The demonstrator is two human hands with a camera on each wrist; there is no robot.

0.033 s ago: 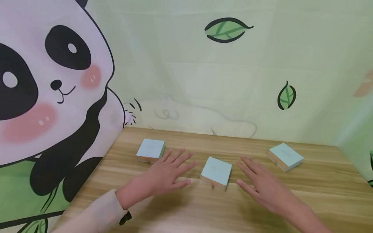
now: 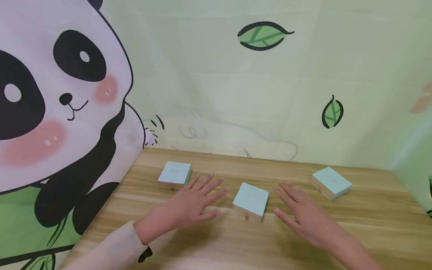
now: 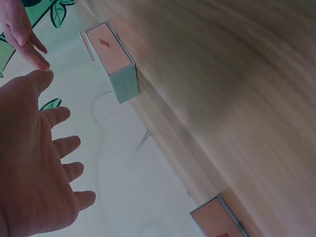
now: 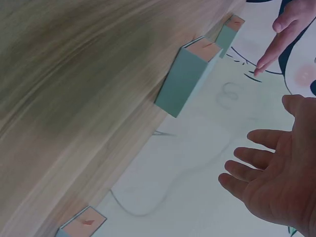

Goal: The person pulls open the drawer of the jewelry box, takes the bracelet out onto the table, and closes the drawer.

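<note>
Three flat pale-blue boxes with salmon-coloured front sides lie on the wooden table: a left box (image 2: 174, 173), a middle box (image 2: 251, 199) and a right box (image 2: 331, 181). A small reddish tab (image 3: 104, 43) shows on the middle box's front side. My left hand (image 2: 192, 204), palm down with fingers spread, hovers between the left and middle boxes and holds nothing. Over the table between the middle and right boxes, my right hand (image 2: 305, 213) is held out with its fingers extended, also without anything in it. Both wrist views show the palms bare.
Wood-grain tabletop (image 2: 236, 247) stretches out in front of me, with the hands' shadows on it. A pale green cloth backdrop (image 2: 209, 75) printed with a panda (image 2: 111, 157) and leaves rises behind the table and along its sides.
</note>
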